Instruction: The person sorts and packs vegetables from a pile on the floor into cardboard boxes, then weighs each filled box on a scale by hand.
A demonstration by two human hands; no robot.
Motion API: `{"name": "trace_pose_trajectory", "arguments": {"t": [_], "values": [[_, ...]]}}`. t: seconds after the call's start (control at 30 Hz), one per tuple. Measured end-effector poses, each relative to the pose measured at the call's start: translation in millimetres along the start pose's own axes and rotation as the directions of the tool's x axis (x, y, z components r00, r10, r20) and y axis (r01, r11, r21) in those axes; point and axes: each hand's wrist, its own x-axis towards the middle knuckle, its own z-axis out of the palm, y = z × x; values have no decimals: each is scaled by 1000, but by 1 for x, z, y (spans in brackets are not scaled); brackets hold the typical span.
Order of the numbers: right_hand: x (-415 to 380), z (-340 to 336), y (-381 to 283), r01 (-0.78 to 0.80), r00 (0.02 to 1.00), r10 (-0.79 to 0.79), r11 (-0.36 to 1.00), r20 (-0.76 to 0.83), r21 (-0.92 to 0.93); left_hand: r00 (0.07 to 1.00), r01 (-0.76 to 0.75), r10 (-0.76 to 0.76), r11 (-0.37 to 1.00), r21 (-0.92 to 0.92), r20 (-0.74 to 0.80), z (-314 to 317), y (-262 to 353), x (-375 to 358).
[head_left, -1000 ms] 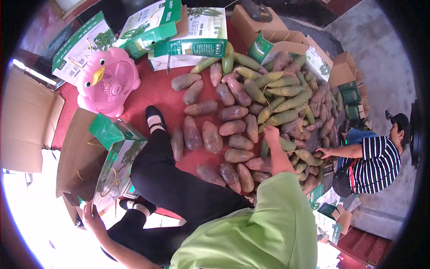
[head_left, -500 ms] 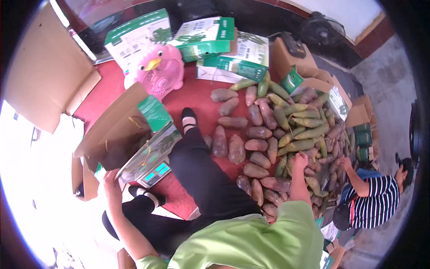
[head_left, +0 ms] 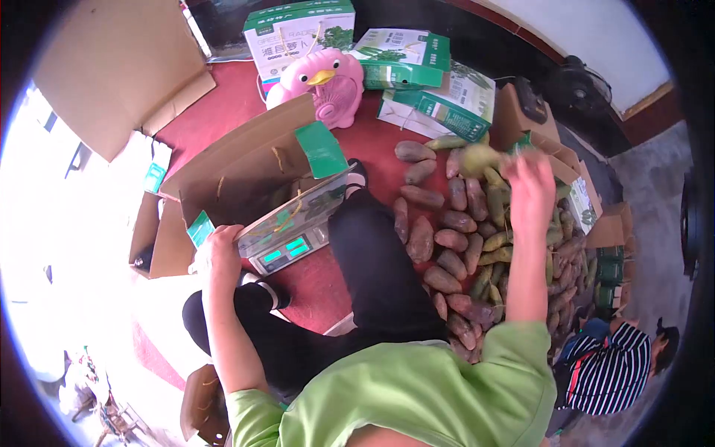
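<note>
My left hand [head_left: 221, 252] grips the near corner of an open cardboard box [head_left: 238, 153], fingers closed on its edge. Yellow cord handles hang in the box, and its inside is mostly in shadow. The box rests on a digital scale [head_left: 289, 255] with lit green displays. My right hand [head_left: 530, 182] is raised over the heap, closed on a green radish [head_left: 480, 159] smeared by motion. Below and around it lie many green radishes [head_left: 497, 255] and purplish-brown, wrapped-looking roots [head_left: 419, 240] on the red mat.
A pink duck-faced fan [head_left: 339, 104] stands beyond the box. Printed green-and-white cartons [head_left: 302, 37] line the back, near a black fan [head_left: 585, 86]. At the right, a person in a striped shirt [head_left: 614, 369] bends beside the heap. A large cardboard sheet [head_left: 112, 67] leans at left.
My right hand has lifted from the heap and moved forward, now with a green radish in it. My left hand stays at the box. The view has shifted, and the other person is bent lower.
</note>
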Motion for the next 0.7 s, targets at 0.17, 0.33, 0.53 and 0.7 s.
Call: {"name": "trace_pose_trajectory", "arguments": {"t": [0.17, 0.33, 0.53, 0.7], "values": [[35, 126, -28, 59, 929, -112, 986, 353, 158, 999, -45, 45, 999, 17, 11, 2, -7, 1], [19, 238, 0, 57, 887, -69, 998, 456, 40, 999, -48, 48, 998, 36, 13, -2, 0, 0], [-19, 291, 122, 58, 873, 55, 975, 484, -216, 993, -93, 85, 992, 82, 85, -1, -2, 4], [-25, 213, 92, 190, 925, -162, 981, 344, -49, 992, -112, 110, 993, 33, 59, 4, -12, 8]]}}
